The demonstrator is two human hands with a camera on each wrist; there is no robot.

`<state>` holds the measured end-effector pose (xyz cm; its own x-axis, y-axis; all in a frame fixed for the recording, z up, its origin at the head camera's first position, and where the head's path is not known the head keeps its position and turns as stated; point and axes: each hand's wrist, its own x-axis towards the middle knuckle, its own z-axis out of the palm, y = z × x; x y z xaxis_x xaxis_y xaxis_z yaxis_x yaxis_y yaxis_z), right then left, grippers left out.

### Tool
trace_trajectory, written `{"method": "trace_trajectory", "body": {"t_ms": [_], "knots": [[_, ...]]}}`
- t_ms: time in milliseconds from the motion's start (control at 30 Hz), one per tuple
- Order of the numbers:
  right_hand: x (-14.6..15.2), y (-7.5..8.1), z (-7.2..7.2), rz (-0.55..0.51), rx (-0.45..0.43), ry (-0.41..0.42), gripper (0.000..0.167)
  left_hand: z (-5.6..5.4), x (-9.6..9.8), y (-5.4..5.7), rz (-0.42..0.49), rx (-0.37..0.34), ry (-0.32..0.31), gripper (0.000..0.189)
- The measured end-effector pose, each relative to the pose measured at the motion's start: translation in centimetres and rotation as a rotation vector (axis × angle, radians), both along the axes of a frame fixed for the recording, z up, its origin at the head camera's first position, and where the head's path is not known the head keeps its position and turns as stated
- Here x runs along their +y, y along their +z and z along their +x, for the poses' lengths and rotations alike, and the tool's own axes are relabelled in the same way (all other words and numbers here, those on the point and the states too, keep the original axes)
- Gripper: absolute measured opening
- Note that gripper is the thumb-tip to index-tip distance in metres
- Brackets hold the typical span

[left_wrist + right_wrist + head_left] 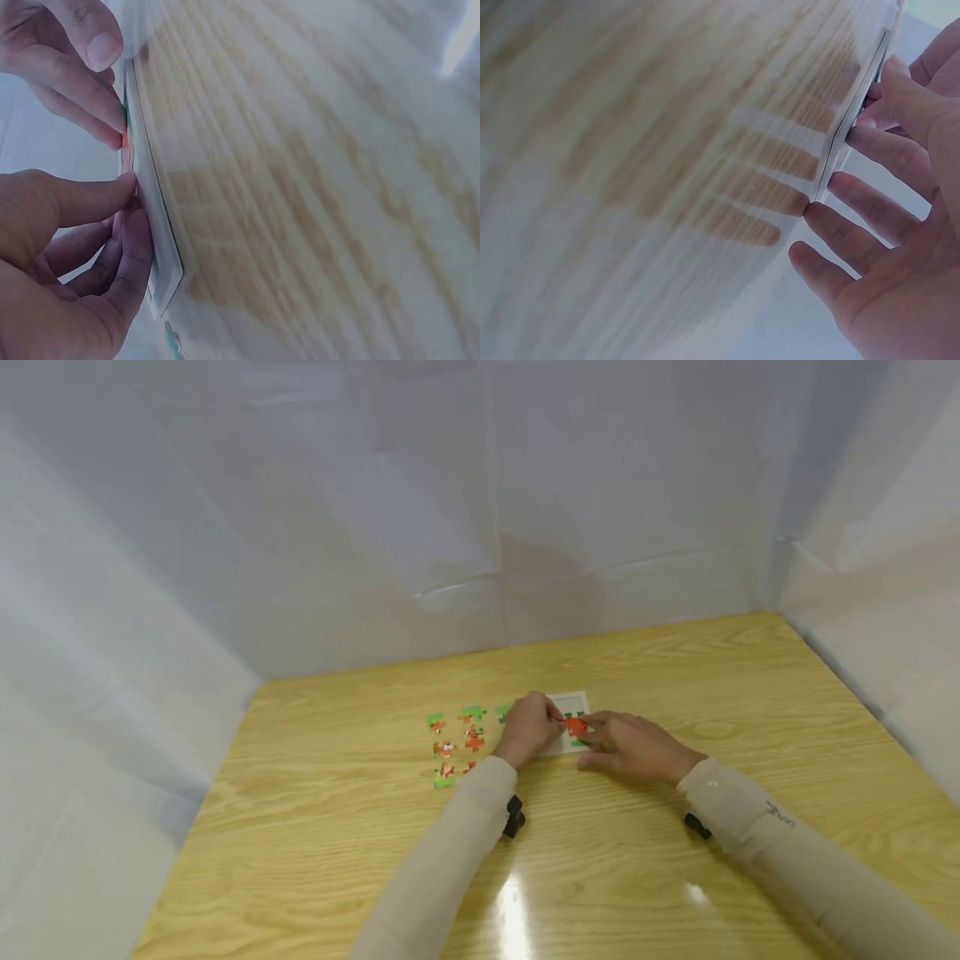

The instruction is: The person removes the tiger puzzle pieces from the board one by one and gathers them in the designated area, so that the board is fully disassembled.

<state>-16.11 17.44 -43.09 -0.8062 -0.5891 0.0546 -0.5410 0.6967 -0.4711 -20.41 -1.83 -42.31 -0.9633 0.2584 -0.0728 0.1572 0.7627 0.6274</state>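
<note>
A white puzzle tray (pixel 572 702) lies on the table with an orange puzzle piece (pixel 576 727) and green bits at its right side. My left hand (pixel 528 728) is over the tray's left part, its thumb and curled fingers pinching a puzzle piece, mostly hidden by the fingertips. From the right, my right hand (pixel 637 747) reaches in with its fingers spread. Its fingertips touch the orange piece and the tray's edge. In the right wrist view, the right hand (pixel 900 232) shows fairly straight fingers along the tray's rim (pixel 847 120).
Left of the tray, several loose orange and green puzzle pieces (pixel 444 748) lie in rough rows on the wooden table (pixel 315 827). One green piece (pixel 502 713) is close to the left hand. White sheeting (pixel 420 510) stands behind the table and at both sides.
</note>
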Motion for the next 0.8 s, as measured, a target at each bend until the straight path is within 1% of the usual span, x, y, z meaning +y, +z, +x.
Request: {"method": "trace_trajectory", "body": {"t_ms": [333, 467, 633, 800], "knots": [[0.44, 0.09, 0.17, -0.002, -0.001, 0.006, 0.044, -0.14, 0.15, 0.01, -0.006, -0.031, 0.027, 0.005], [0.45, 0.20, 0.18, -0.003, -0.007, 0.004, 0.044, -0.21, 0.05, -0.11, 0.000, -0.022, 0.031, 0.004], [0.35, 0.38, 0.07, 0.006, -0.018, 0.011, 0.042, -0.20, -0.04, -0.18, 0.024, -0.003, 0.020, 0.005], [0.30, 0.53, 0.10, 0.020, -0.033, 0.016, 0.043, -0.10, -0.15, -0.10, 0.039, -0.018, 0.024, 0.005]]}}
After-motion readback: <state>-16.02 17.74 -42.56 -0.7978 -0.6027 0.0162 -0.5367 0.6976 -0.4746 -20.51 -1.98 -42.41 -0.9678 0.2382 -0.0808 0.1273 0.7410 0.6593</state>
